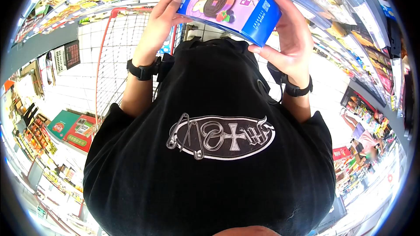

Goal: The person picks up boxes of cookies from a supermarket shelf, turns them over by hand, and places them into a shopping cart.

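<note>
Between my two hands is a blue and purple box of sandwich cookies (234, 11), its printed front showing a dark cookie and berries. My left hand (164, 19) grips the box's left end, fingers along its upper and lower edges. At the other end, my right hand (291, 35) holds the blue side, with the thumb below its bottom corner and the fingers behind. The box is tilted and held up in front of the store shelf. A black strap circles each wrist.
A wire shopping cart (111, 52) with red trim stands at my left, close to my forearm. Stocked shelves (345, 43) curve across the front and right. Green and red boxes (74, 129) are at lower left. Another person (361, 133) is farther off at right.
</note>
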Tool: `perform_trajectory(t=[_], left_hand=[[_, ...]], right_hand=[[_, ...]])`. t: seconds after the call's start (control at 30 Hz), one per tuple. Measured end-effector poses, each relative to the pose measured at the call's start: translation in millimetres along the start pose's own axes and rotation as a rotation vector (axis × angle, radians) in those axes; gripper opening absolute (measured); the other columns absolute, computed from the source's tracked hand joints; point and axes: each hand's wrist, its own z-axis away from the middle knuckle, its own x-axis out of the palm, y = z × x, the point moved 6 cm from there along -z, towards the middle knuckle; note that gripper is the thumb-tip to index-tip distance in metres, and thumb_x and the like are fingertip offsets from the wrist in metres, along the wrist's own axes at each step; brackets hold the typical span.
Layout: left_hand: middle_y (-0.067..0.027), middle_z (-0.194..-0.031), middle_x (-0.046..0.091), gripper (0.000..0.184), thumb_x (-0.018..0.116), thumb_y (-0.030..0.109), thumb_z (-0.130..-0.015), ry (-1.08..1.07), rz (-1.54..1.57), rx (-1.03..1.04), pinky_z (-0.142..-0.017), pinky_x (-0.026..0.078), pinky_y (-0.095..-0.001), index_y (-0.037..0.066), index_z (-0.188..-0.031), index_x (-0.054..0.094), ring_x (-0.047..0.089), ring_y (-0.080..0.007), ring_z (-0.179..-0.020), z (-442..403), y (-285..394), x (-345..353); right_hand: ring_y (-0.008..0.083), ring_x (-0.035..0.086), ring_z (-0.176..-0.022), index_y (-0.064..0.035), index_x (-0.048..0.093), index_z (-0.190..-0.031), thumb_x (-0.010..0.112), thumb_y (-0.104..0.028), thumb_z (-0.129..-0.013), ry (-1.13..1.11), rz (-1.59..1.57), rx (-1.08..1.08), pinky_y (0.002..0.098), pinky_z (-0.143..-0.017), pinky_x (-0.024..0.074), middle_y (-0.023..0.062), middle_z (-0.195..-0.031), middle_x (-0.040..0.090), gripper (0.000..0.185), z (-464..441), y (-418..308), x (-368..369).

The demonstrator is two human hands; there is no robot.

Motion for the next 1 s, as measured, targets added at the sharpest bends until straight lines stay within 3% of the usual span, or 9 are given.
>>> perform_trajectory(t=[0.3, 0.4, 0.5, 0.57, 0.67, 0.73, 0.87, 0.93, 1.0], left_hand=[[-0.0101, -0.116, 0.057, 0.037, 0.040, 0.019, -0.099, -0.071, 0.007, -0.019, -0.081, 0.054, -0.0295, 0.006, -0.133, 0.048, 0.061, -0.0143, -0.095, -4.5, -1.7, 0.1], [-0.0125, -0.133, 0.048, 0.041, 0.035, 0.023, -0.100, -0.095, -0.094, -0.048, -0.090, 0.049, -0.0320, 0.004, -0.135, 0.045, 0.056, -0.0178, -0.111, -3.7, -0.8, 1.5], [-0.0130, -0.123, 0.056, 0.042, 0.036, 0.028, -0.100, -0.087, -0.237, -0.132, -0.085, 0.050, -0.0278, 0.004, -0.130, 0.051, 0.058, -0.0147, -0.103, -2.5, -5.2, 0.2], [-0.0043, -0.078, 0.064, 0.044, 0.033, 0.034, -0.101, -0.197, -0.284, -0.153, -0.055, 0.046, -0.0196, 0.005, -0.122, 0.059, 0.056, -0.0082, -0.059, -2.0, -8.3, 4.0], [-0.0019, -0.072, 0.063, 0.051, 0.029, 0.039, -0.101, -0.174, -0.341, -0.080, -0.052, 0.044, -0.0200, 0.005, -0.117, 0.063, 0.054, -0.0067, -0.057, -1.3, -4.8, 12.3], [-0.0061, -0.083, 0.065, 0.053, 0.030, 0.043, -0.101, -0.189, -0.349, -0.068, -0.055, 0.047, -0.0201, 0.004, -0.121, 0.060, 0.058, -0.0087, -0.065, -2.5, -4.9, 14.3], [-0.0106, -0.111, 0.060, 0.055, 0.034, 0.047, -0.099, -0.166, -0.210, -0.111, -0.067, 0.053, -0.0234, 0.003, -0.128, 0.053, 0.060, -0.0142, -0.093, -0.8, -2.3, 20.7], [-0.0127, -0.123, 0.057, 0.055, 0.034, 0.046, -0.099, -0.211, -0.264, -0.103, -0.089, 0.049, -0.0306, 0.003, -0.131, 0.049, 0.058, -0.0193, -0.108, -0.3, -2.5, 23.6], [-0.0129, -0.125, 0.056, 0.055, 0.034, 0.045, -0.100, -0.206, -0.245, -0.102, -0.092, 0.047, -0.0309, 0.003, -0.132, 0.048, 0.057, -0.0197, -0.111, -1.1, -6.1, 24.5]], right_hand=[[0.0290, 0.049, -0.123, 0.0037, 0.038, -0.136, 0.084, -0.002, -0.061, 0.010, 0.028, -0.008, 0.0393, -0.095, 0.0470, 0.0213, -0.138, 0.042, 0.088, -0.5, 1.1, 3.0], [0.0292, 0.050, -0.122, 0.0028, 0.038, -0.136, 0.083, -0.004, -0.062, 0.006, 0.080, -0.019, 0.0397, -0.096, 0.0457, 0.0217, -0.137, 0.044, 0.087, -2.6, -4.0, 4.0], [0.0294, 0.052, -0.120, 0.0023, 0.038, -0.136, 0.083, -0.008, -0.065, -0.032, 0.048, 0.014, 0.0393, -0.097, 0.0451, 0.0224, -0.133, 0.048, 0.086, -7.8, -0.9, 7.1], [0.0294, 0.053, -0.119, 0.0020, 0.037, -0.137, 0.084, -0.011, -0.066, -0.052, -0.023, 0.040, 0.0389, -0.097, 0.0452, 0.0228, -0.131, 0.050, 0.086, -12.0, -1.7, 15.3], [0.0188, 0.062, -0.103, -0.0076, 0.051, -0.122, 0.080, -0.011, -0.071, 0.033, -0.121, 0.095, 0.0306, -0.087, 0.0517, 0.0095, -0.119, 0.061, 0.058, -16.0, -6.1, 18.2], [0.0197, 0.064, -0.102, -0.0063, 0.053, -0.122, 0.086, -0.019, -0.062, -0.056, 0.011, 0.063, 0.0292, -0.083, 0.0528, 0.0090, -0.121, 0.061, 0.069, -15.8, -4.1, 17.2], [0.0203, 0.065, -0.099, -0.0063, 0.055, -0.117, 0.086, -0.020, -0.062, 0.076, 0.041, 0.040, 0.0297, -0.080, 0.0532, 0.0078, -0.114, 0.063, 0.065, -13.8, 0.2, 12.8], [0.0203, 0.065, -0.098, -0.0062, 0.056, -0.115, 0.086, -0.019, -0.062, 0.081, 0.048, 0.039, 0.0292, -0.079, 0.0533, 0.0072, -0.112, 0.064, 0.063, -12.9, -0.5, 9.5], [0.0282, 0.058, -0.111, 0.0012, 0.043, -0.121, 0.085, -0.017, -0.066, -0.041, 0.117, 0.084, 0.0375, -0.095, 0.0476, 0.0226, -0.120, 0.056, 0.071, -12.1, -3.1, 13.9]])
